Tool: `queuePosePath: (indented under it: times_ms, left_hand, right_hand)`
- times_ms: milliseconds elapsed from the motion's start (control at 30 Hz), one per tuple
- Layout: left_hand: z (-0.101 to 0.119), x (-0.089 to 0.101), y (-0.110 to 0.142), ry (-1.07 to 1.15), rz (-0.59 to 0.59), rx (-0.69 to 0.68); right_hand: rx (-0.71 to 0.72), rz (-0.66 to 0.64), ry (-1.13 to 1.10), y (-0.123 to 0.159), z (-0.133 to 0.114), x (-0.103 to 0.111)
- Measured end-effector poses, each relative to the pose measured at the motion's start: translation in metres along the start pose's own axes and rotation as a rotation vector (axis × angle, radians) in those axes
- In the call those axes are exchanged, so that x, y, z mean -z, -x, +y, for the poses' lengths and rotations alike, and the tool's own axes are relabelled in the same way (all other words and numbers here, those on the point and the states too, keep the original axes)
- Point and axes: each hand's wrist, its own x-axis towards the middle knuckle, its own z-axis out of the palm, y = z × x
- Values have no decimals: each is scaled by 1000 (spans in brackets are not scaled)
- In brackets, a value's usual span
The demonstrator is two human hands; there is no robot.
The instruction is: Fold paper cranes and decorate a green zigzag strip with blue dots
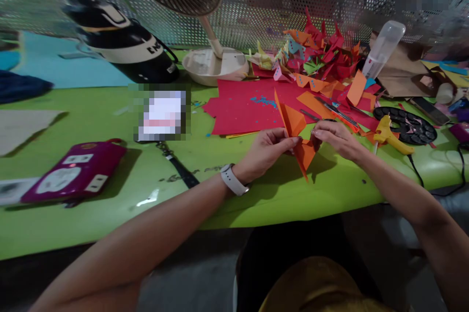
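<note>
A piece of folded orange paper with pointed ends stands between my hands, just above the green table. My left hand, with a white watch on the wrist, pinches the paper at its middle between thumb and fingers. On the other side, my right hand has its fingers closed at the paper's right edge. Those fingertips are partly hidden. Red paper sheets with small blue scraps on them lie just beyond my left hand. A narrow grey blade lies behind the orange paper.
Behind the red sheets is a pile of colourful folded paper. A yellow glue gun and a black palette lie at right. A fan, a dark bottle, a phone and a purple box occupy the left.
</note>
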Motion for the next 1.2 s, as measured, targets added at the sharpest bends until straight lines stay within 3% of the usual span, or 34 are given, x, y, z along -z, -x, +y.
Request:
queuePosePath:
  times_ms: [200, 967, 1200]
  left_hand:
    - [-1, 0, 0, -26, -26, -21]
    - [1, -1, 1, 2, -57, 47]
    - [-2, 2, 0, 86, -102, 152]
  right_hand:
    - [-107, -132, 7, -2, 0, -5]
    - [-86, -159, -9, -2, 2, -7]
    - [-76, -184, -16, -2, 3, -6]
